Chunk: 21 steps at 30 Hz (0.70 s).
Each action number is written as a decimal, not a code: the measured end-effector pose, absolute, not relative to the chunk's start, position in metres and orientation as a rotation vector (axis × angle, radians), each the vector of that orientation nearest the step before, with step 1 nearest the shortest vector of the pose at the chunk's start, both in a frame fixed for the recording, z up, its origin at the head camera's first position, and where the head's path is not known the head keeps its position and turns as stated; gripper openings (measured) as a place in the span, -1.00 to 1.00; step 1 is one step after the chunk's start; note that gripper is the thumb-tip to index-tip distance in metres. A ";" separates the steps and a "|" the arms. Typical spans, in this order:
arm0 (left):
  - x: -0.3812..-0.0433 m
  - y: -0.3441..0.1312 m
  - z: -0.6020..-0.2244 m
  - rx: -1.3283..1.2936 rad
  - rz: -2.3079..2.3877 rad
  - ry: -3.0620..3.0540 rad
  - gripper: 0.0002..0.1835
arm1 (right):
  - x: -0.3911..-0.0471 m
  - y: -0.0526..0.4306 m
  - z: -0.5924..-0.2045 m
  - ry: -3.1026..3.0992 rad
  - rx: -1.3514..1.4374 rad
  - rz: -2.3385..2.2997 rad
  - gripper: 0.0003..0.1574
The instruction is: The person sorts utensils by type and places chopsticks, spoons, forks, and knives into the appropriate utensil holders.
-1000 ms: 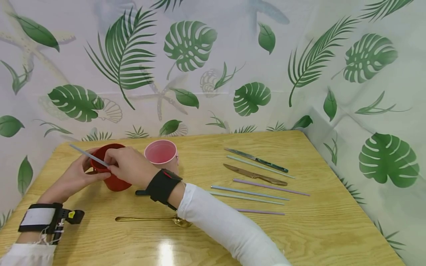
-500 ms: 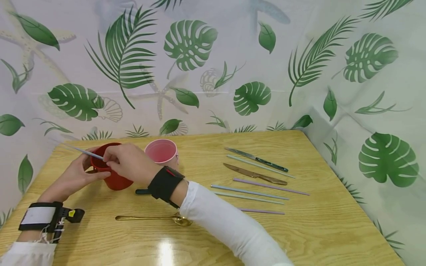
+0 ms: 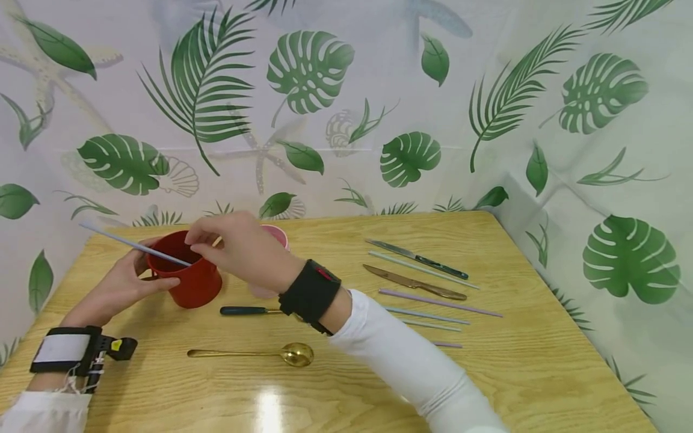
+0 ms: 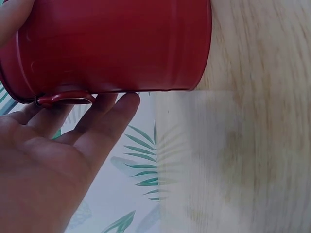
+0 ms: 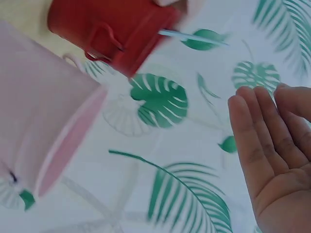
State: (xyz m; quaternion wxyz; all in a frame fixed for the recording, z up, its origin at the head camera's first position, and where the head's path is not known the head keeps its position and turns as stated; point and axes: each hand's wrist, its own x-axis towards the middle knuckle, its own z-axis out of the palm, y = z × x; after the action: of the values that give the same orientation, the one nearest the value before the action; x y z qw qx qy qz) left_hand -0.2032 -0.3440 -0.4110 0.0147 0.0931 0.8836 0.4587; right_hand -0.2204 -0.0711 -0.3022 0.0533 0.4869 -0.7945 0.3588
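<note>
A small red bucket with side handles stands at the table's left. My left hand holds it at its left side, thumb in front and fingers behind; the left wrist view shows the fingers beside the red handle. A light blue straw leans in the bucket, its upper end sticking out over the left rim. Just right of the rim, my right hand is lifted with nothing in it. In the right wrist view its fingers are nearly straight, apart from the straw.
A pink bucket stands behind my right hand, partly hidden. In front lie a dark-handled utensil and a gold spoon. To the right are a green-handled knife, a brownish knife and several straws.
My right hand has let go of the light blue straw and moved right, away from the red bucket. The straw now rests in the bucket. My left hand stays put.
</note>
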 end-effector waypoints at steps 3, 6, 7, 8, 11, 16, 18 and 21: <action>-0.203 -0.344 -0.412 0.293 1.444 2.754 -0.05 | -0.216 -0.052 -0.294 -2.321 1.477 1.111 -0.86; -0.202 -0.344 -0.412 0.278 1.441 2.766 -0.05 | -0.210 -0.033 -0.290 -2.271 1.474 1.140 -0.86; -0.201 -0.344 -0.412 0.276 1.439 2.770 -0.04 | -0.209 -0.027 -0.288 -2.268 1.475 1.139 -0.86; -0.201 -0.343 -0.411 0.273 1.437 2.771 -0.04 | -0.207 -0.020 -0.288 -2.263 1.481 1.135 -0.87; -0.201 -0.341 -0.410 0.270 1.428 2.765 -0.03 | -0.205 0.001 -0.287 -2.266 1.492 1.108 -0.86; -0.201 -0.340 -0.410 0.257 1.421 2.751 -0.04 | -0.207 0.043 -0.290 -2.351 1.424 1.001 -0.84; -0.201 -0.341 -0.410 0.245 1.417 2.749 -0.04 | -0.207 0.059 -0.290 -2.403 1.383 0.963 -0.83; -0.201 -0.343 -0.410 0.237 1.413 2.740 -0.03 | -0.206 0.081 -0.291 -2.458 1.318 0.917 -0.82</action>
State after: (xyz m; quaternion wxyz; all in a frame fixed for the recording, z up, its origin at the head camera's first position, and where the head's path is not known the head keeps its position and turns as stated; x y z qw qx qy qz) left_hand -0.2012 -0.3426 -0.4098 0.0249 0.0767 0.8859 0.4569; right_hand -0.2060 0.0813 -0.2914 0.1028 0.4464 -0.8328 0.3107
